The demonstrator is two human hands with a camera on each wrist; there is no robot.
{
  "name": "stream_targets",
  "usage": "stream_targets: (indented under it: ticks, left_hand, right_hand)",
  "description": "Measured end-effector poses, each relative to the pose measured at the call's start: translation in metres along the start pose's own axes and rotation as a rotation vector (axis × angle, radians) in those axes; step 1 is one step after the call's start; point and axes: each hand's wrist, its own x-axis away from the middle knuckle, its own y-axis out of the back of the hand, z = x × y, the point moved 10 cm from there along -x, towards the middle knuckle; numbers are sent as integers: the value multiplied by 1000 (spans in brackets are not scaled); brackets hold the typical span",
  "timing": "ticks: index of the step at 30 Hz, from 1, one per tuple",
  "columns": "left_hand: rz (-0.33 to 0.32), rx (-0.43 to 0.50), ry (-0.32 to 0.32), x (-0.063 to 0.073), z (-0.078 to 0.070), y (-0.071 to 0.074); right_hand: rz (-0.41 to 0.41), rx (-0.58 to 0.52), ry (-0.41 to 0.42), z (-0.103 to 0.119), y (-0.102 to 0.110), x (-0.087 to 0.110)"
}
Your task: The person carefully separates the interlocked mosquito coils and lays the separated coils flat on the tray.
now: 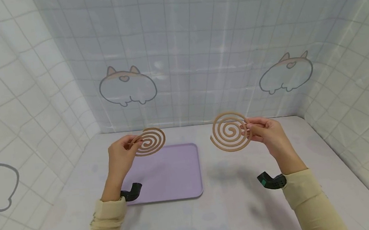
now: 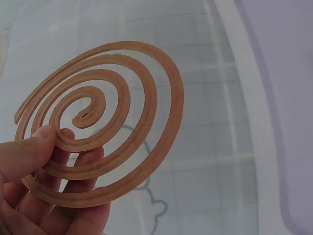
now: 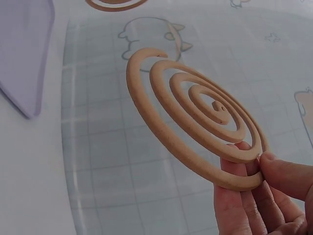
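Two brown mosquito coils are held up above the table, one in each hand. In the head view the left hand (image 1: 121,154) pinches a mosquito coil (image 1: 158,143) by its left side, tilted over the far part of the lilac tray (image 1: 174,176). Its thumb lies on the rings and the fingers spread behind them, as the left wrist view of the coil (image 2: 146,117) shows. The right hand (image 1: 269,132) pinches the other mosquito coil (image 1: 223,146) at its right edge, its face turned toward the head camera. In the right wrist view, thumb and fingers grip this coil's (image 3: 161,129) outer rings.
The tray lies flat at the left of the pale table (image 1: 228,208). Grid-patterned walls with cartoon animal drawings (image 1: 128,87) enclose the table at the back and both sides. A black device (image 1: 133,192) sits at the left wrist and another (image 1: 272,180) at the right.
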Motion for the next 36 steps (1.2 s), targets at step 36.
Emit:
stream_targets:
  ticks: [36]
  left_hand:
    - [197,-599,-550,71,45,-68]
  right_hand:
    - [-7,-18,-19,-13,3,5]
